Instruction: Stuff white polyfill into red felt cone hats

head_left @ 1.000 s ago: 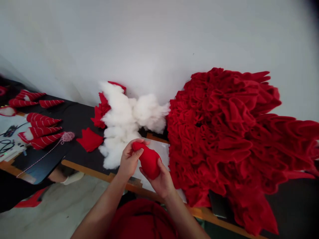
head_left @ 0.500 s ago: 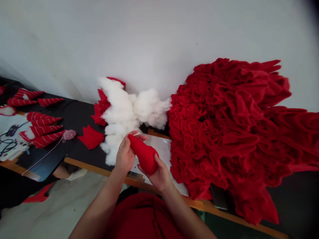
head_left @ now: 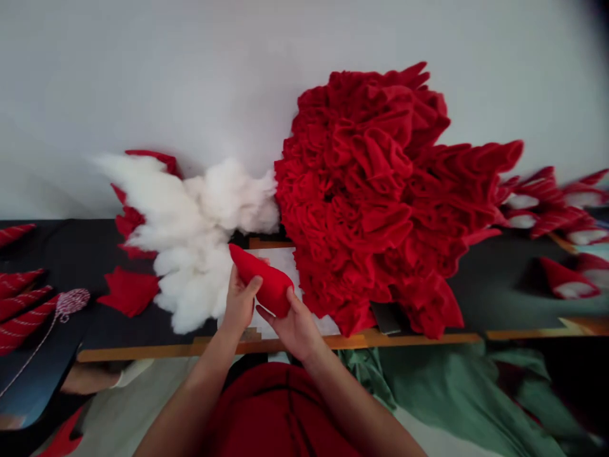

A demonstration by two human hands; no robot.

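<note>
Since half a second ago the view swings right, so the big heap of ruffled red felt pieces (head_left: pixel 375 190) now sits in the middle, while the stuffed red felt cone (head_left: pixel 261 282) stays held in both hands. It is held just above the near edge of the desk (head_left: pixel 143 350), tilted, with its pointed tip up and to the left and its rounded end low to the right. The left hand (head_left: pixel 240 304) grips the cone from the left, thumb pressed on its front. The right hand (head_left: pixel 290 324) cups the rounded end from below, fingers closed on it.

Just behind the tip lies a pile of loose white stuffing fibre (head_left: pixel 190 241), which touches the heap. A flat red felt piece (head_left: pixel 127 291) lies left of the stuffing. Farther left are red cones with white stripes (head_left: pixel 21 304) and a ball of red-and-white twine (head_left: pixel 71 299). On the far right of the desk lie more red cones with white filling showing (head_left: pixel 566 285). Green cloth (head_left: pixel 438 381) hangs below the desk edge.
</note>
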